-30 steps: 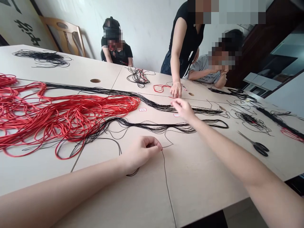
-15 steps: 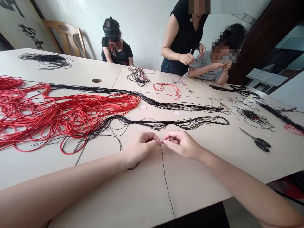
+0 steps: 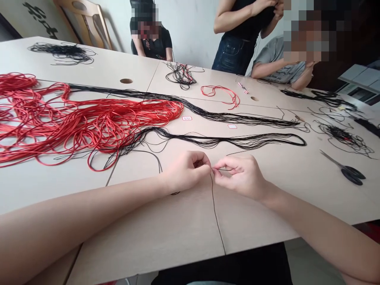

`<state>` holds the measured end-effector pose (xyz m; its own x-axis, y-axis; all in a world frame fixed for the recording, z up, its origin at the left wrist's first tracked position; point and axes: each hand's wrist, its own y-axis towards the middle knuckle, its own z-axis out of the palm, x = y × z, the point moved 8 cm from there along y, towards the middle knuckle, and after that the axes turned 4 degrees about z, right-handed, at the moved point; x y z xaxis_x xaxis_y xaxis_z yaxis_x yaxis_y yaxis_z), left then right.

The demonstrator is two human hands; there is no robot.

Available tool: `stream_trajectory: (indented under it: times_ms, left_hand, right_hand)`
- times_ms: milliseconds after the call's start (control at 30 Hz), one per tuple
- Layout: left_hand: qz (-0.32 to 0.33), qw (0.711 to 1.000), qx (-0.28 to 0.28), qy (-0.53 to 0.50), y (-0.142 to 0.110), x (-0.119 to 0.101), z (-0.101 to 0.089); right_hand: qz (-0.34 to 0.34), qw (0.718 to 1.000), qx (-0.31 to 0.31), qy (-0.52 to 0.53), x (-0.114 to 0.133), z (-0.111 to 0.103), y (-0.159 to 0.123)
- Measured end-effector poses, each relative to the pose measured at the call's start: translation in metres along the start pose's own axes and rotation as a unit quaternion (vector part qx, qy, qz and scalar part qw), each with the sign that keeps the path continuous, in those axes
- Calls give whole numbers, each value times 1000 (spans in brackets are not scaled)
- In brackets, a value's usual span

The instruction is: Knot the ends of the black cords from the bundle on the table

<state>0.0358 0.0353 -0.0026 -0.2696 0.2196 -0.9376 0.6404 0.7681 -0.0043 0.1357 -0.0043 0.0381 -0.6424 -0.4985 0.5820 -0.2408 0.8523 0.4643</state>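
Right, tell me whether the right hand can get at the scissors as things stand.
Probably yes: no cord bundle lies between the right hand and the scissors. But it is pinching a thin black cord with the left hand, so it would likely let go first.

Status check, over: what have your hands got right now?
Left hand and right hand pinching thin black cord at fingertips. Scissors lying off to the right, away from the hands.

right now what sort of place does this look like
Probably a shared craft workroom for cord or wire work. The long pale table, made of joined panels, holds long bundles of red cord and black cord, with black-handled scissors nearby.
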Motion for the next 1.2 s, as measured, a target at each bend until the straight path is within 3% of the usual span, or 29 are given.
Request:
stream_trajectory:
  times_ms: [200,333,533,933,1200]
  left_hand:
    - [-1,1000,-10,-2,-1,-1,1]
    - [13,998,-15,-57,1,-4,-1]
    - [-69,983,1,-169,-1,5,2]
    - [-51,993,1,-107,-2,2,0]
    - [-26,997,1,-74,-2,0,0]
  right_hand:
    - [-89,995,-29,-31,14,-8,-5]
    - [-57,997,-41,-17,8,-11,-4]
    - [31,999,-23,7,-6,-11,-4]
    - [9,1000,-22,3,-4,-10,-5]
    - [-57,997,-20,-38,8,-6,-8]
